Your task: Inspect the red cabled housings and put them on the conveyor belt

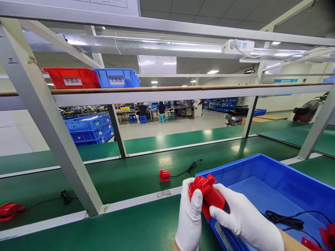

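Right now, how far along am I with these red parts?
Possibly done: one red part with a black cord lies on the green belt. In hand: your left hand and right hand, both in white gloves, grip a red part. Left: more red pieces and a coiled cord lie in the blue bin.

Both hands meet low in the middle – left hand (190, 216) and right hand (242, 218) wrapped around one pump part (208, 193), right at the near-left corner of the bin (274, 174). A coiled cable (284, 219) lies in that bin. Behind, on the belt (131, 174), sits another pump (164, 175), cord trailing right. Two bins (91, 77) up on the shelf, left.
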`<action>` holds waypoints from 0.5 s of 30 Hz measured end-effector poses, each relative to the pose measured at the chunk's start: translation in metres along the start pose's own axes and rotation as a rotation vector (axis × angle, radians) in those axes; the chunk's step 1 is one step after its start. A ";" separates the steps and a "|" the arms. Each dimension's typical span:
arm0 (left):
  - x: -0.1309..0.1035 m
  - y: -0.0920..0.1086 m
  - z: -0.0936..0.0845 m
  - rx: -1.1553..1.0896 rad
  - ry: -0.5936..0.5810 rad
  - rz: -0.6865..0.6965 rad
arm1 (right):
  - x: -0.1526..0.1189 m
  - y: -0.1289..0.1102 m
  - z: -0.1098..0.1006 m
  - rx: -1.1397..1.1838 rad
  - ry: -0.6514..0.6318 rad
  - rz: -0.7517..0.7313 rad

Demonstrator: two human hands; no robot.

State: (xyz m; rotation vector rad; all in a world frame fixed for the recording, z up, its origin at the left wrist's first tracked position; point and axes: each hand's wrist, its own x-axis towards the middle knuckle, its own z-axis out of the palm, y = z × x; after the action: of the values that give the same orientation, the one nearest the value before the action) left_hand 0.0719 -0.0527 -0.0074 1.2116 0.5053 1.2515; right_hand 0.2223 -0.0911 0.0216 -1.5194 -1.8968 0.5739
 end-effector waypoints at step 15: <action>-0.004 0.005 -0.003 -0.065 0.012 -0.036 | -0.002 0.004 0.008 0.191 -0.036 -0.110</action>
State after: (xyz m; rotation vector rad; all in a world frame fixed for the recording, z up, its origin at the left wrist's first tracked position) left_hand 0.0661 -0.0555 -0.0046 1.1361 0.4893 1.2360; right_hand 0.2197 -0.0922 0.0132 -1.2827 -1.8810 0.7145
